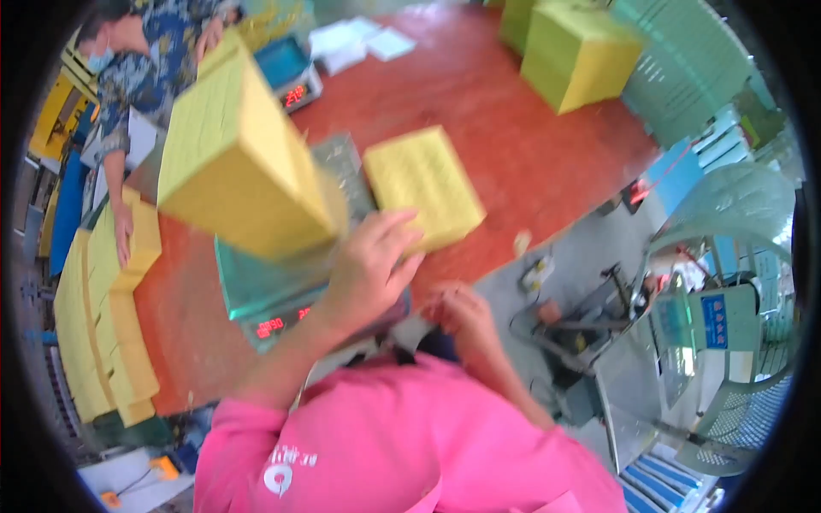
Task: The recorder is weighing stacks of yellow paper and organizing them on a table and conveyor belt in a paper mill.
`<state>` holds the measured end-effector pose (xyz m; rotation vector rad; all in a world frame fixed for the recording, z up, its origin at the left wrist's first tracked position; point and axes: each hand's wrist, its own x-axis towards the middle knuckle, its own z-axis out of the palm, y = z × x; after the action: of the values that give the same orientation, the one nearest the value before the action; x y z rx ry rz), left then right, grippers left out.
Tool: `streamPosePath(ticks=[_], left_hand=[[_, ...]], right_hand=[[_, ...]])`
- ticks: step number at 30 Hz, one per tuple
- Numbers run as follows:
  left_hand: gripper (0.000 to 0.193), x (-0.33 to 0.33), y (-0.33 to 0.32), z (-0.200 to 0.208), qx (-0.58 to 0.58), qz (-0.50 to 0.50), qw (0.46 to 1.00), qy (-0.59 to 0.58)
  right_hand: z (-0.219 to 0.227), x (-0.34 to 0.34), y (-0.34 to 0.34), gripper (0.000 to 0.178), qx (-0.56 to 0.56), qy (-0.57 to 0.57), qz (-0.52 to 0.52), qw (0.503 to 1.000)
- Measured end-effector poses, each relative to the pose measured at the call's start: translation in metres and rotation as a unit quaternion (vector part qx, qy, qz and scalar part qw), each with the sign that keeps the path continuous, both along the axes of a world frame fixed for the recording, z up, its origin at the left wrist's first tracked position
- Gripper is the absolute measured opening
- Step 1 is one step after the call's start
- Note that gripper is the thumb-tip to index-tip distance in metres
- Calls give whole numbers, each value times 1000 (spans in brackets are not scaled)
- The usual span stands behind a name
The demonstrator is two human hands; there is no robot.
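Note:
My left hand (369,267) is open, its fingers stretched out and slightly apart, at the near left corner of a low stack of yellow paper (423,184) on the red table. The fingertips appear to touch the stack. My right hand (462,315) is at the table's near edge, its fingers curled together; whether it holds anything small is hidden. To the left of my left hand, a tall block of yellow paper (244,162) stands on a digital scale (278,323) with a teal pan and lit red digits.
The red table (445,77) carries large yellow blocks (581,56) at the far right, white papers (359,41) and a second scale (299,85) at the back. At left, a co-worker's hand (124,232) rests on a row of yellow stacks (107,316). Chairs (727,316) stand at right.

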<state>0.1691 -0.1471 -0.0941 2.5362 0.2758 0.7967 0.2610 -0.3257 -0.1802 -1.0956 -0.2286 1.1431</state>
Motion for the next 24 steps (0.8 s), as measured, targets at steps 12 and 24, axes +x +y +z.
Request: streamPosePath(ticks=[12,24], left_hand=[[64,37,-31,-27,5,123,987,106],[62,55,-39,-54,18,169,983,70]], right_hand=[[-13,115,-34,24,-8,46,80,996],[-1,128,-25,20,54,44,101,992]])
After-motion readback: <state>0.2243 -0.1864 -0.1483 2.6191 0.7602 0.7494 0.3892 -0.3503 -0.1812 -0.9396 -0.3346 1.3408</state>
